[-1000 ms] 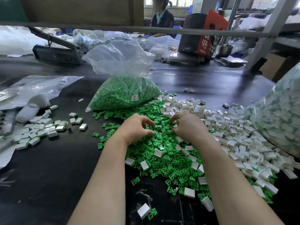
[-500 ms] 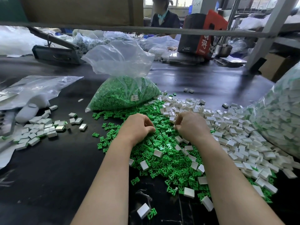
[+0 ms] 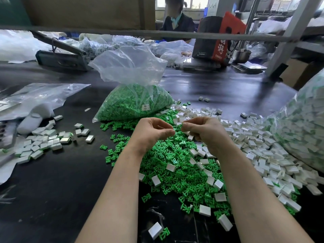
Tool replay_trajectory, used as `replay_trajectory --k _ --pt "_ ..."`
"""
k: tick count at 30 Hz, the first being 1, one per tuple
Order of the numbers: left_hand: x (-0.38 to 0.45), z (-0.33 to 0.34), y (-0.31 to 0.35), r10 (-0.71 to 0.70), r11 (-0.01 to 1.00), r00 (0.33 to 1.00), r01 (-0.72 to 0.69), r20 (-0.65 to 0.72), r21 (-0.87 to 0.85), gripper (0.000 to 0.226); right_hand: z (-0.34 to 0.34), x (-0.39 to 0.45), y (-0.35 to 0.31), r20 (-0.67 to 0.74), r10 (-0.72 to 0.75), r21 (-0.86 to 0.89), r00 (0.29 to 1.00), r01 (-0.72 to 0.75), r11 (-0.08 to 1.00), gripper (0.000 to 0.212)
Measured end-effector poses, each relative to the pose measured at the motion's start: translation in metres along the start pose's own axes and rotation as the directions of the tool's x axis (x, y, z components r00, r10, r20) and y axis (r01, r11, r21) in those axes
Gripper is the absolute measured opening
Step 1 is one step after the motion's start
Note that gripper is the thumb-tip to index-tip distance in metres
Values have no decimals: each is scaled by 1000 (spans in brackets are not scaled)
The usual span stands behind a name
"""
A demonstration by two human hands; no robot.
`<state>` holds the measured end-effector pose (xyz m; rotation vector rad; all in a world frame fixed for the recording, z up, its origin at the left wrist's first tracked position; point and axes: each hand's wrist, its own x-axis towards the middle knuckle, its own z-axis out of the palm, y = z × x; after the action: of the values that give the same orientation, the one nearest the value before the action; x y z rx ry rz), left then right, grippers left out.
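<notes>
Holding the cap: right hand (image 3: 206, 134) is pinching a small white cap (image 3: 178, 124) at its fingertips, up in the air over the green pile (image 3: 175, 165).
Left hand: left hand (image 3: 150, 134) is squeezing its fingertips together just beside the cap. I cannot tell if a green bit is sitting between them.
Slip: only the very tips are gripping the cap, so I am thinking it could be popping out if the hands are pushing crooked.
Lost cap: a dropped cap would be landing among loose ones looking just the same.
Mixed piles: white pile (image 3: 254, 142) is spilling into the green pile, so fingers could be grabbing the wrong bit.
Green bag (image 3: 133, 104): it is standing open just behind the hands.
Big bag (image 3: 301, 123): it is lying at the far right, touching the white pile.
Left heap (image 3: 43, 142): white bits with green edges are lying well apart on the table (image 3: 52, 181).
In the way: nothing is sitting between the two hands, and both arms are reaching over the piles.
</notes>
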<state>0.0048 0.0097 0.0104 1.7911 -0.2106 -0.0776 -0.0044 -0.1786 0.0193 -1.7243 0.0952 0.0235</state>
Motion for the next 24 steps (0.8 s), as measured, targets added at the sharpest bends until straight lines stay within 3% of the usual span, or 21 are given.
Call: replay_trajectory --k 5,10,15,19,24 --pt "0 3 0 -19 998 999 17 -44 -61 9 1 3 2 -17 17 73 1000 -16 997 6" --pt "0 10 0 34 928 999 -42 27 370 11 0 6 3 -109 29 77 994 -21 997 8" --pt "-2 42 8 28 881 974 -131 227 454 14 -2 11 6 -222 12 92 975 9 996 12" --pt "-2 58 4 66 731 965 -219 253 646 22 -4 13 7 -241 8 100 970 17 995 16" --pt "0 61 3 103 688 955 -270 277 674 15 -3 12 7 -227 -19 111 974 45 993 16"
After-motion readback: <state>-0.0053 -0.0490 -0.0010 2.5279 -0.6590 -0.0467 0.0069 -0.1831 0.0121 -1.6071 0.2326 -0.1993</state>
